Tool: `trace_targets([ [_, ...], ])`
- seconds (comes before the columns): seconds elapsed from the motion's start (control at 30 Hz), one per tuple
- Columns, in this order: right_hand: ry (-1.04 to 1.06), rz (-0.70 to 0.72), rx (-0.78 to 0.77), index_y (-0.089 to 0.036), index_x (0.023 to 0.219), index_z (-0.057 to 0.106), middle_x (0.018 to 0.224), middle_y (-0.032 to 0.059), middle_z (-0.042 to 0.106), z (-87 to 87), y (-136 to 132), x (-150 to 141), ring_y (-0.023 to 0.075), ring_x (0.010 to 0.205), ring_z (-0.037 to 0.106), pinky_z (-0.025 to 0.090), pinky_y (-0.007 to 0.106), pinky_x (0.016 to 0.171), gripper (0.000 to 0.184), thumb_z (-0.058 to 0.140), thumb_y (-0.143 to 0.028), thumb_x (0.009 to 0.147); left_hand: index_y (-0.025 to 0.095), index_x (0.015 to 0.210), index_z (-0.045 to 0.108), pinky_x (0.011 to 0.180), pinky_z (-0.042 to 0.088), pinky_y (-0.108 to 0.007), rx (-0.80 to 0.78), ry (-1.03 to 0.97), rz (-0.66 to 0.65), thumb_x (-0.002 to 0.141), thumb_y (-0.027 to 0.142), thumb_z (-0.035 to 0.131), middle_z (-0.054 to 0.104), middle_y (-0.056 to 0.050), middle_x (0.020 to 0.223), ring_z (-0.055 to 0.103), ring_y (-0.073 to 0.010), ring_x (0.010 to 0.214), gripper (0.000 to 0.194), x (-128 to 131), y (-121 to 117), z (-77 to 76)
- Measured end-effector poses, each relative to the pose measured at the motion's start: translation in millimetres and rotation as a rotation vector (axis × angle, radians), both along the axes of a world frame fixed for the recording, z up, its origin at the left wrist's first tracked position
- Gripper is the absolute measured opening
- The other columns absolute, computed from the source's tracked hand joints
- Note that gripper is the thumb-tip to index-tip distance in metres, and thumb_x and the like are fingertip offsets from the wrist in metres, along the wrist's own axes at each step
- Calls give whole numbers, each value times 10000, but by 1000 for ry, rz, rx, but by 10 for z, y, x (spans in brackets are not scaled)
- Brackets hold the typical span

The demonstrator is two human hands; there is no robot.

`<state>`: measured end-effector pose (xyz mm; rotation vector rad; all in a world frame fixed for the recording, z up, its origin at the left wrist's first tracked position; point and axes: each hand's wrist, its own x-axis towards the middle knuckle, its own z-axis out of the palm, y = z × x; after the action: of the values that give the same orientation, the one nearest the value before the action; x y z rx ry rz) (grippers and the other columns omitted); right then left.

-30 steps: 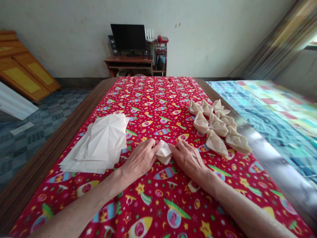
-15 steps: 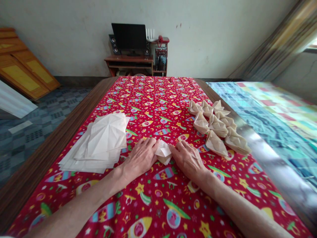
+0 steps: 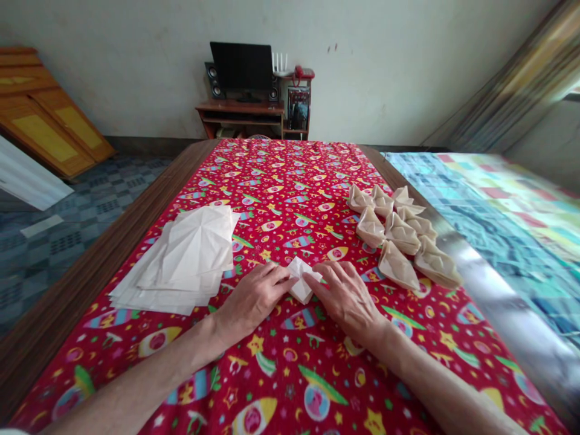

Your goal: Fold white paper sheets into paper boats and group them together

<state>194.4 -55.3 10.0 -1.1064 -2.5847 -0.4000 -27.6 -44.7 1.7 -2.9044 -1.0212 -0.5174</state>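
A small square of folded white paper (image 3: pixel 299 291) lies on the red cloth between my two hands. My left hand (image 3: pixel 258 293) grips its left corner, the thumb on top and the fingers curled at the edge. From the other side, my right hand (image 3: pixel 347 296) holds the right part, its thumb pressed on the middle of the folds. To the left is a stack of creased white paper sheets (image 3: pixel 194 248). Several folded paper boats (image 3: pixel 396 266), beige and pointed, stand grouped on the right.
A red patterned cloth (image 3: pixel 290 386) covers the middle of the brown wooden table (image 3: pixel 154 181). Beyond the far edge stands a desk (image 3: pixel 240 107) with a monitor (image 3: pixel 242 66). A bed with a patchwork cover (image 3: pixel 466 199) adjoins the right side.
My right hand has shifted its thumb inward onto the paper's middle. The folded paper now lies flatter and shows a square top. My view has turned slightly.
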Motion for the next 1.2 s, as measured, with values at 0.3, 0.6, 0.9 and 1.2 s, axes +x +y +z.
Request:
trace_targets([
  [0.3, 216, 102, -224, -190, 999, 646, 975, 66, 646, -106, 87, 101, 177, 897, 531, 426, 306, 752, 217, 438, -167, 938, 153, 917, 593, 818, 470, -331, -60, -128, 82, 930, 139, 463, 565, -44, 926, 524, -179, 909, 131, -32, -64, -9],
  [0.6, 322, 62, -288, -177, 922, 645, 933, 68, 647, -117, 113, 85, 172, 891, 541, 448, 304, 783, 213, 433, -155, 930, 151, 1013, 592, 770, 471, -314, -26, -52, 15, 930, 86, 410, 570, -39, 863, 529, -179, 839, 210, -105, -37, 2],
  [0.9, 252, 82, -239, -181, 903, 644, 926, 62, 639, -96, 89, 85, 169, 877, 524, 422, 304, 770, 194, 453, -189, 934, 140, 1061, 585, 782, 475, -325, -5, -5, -74, 896, 25, 378, 608, -49, 887, 550, -185, 847, 290, -134, -10, 79],
  [1.2, 289, 67, -243, -191, 860, 644, 881, 53, 627, -78, 105, 79, 155, 833, 532, 435, 289, 740, 194, 462, -196, 928, 136, 1196, 549, 691, 494, -328, 161, 37, -59, 902, 47, 417, 648, -41, 821, 599, -173, 759, 334, -147, -57, 69],
])
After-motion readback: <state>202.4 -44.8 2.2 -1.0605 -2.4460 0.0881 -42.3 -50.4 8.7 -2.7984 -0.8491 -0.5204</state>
